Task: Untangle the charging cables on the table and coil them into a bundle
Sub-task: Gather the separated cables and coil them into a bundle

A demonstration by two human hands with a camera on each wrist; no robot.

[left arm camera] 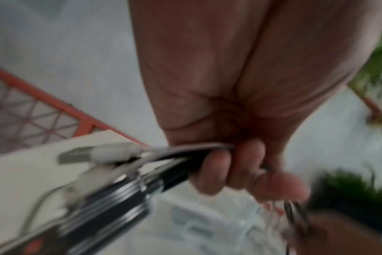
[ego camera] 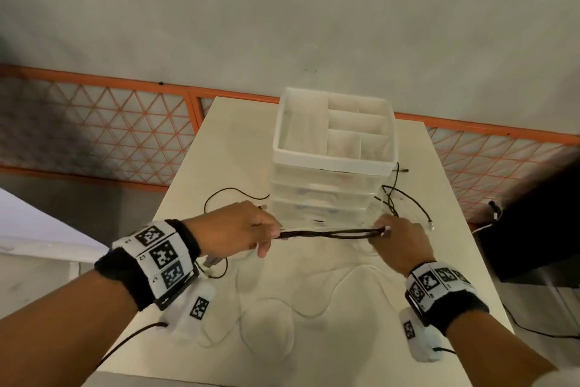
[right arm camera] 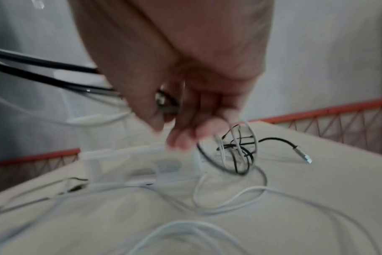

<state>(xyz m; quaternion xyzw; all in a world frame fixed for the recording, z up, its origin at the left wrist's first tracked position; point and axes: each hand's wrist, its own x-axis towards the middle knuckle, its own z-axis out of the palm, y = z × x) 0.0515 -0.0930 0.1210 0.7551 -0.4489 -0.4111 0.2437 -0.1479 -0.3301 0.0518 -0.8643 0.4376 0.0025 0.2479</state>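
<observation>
Black and white cable strands (ego camera: 329, 233) stretch level between my two hands above the white table (ego camera: 439, 276). My left hand (ego camera: 248, 229) grips one end of the strands (left arm camera: 177, 155) in curled fingers; white plug ends (left arm camera: 103, 153) stick out beside them. My right hand (ego camera: 395, 239) pinches the other end, where the black strands (right arm camera: 44, 72) enter its fingers. Loose white cable (ego camera: 314, 308) loops over the table below the hands. A tangle of black and white cable (right arm camera: 236, 151) lies by the box's right side, with a black plug end (ego camera: 430, 225) trailing out.
A clear plastic drawer box (ego camera: 332, 167) with an open divided top stands at the table's middle back, just behind the hands. An orange lattice fence (ego camera: 94, 129) runs behind the table. A dark object (ego camera: 533, 229) sits off the right edge.
</observation>
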